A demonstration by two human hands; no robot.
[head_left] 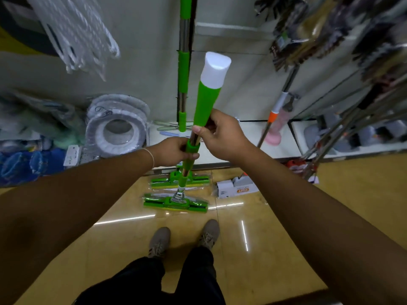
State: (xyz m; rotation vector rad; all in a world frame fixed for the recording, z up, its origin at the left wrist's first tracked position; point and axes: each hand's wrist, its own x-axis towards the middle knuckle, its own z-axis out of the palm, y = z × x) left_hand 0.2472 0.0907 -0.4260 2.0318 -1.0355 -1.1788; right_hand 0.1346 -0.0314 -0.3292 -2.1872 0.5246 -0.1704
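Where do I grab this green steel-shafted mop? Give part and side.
Wrap the round green plastic collar mid-shaft from the left, as the left hand does; steady the steel shaft under the tapered green grip from the right. The shaft stands near upright.

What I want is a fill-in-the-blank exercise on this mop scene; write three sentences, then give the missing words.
1. The cap on top of the mop handle is coloured ____.
2. Along the pole, the left hand grips a green collar ____ the right hand.
3. The mop head rests on the ____.
Missing words: white; below; floor.
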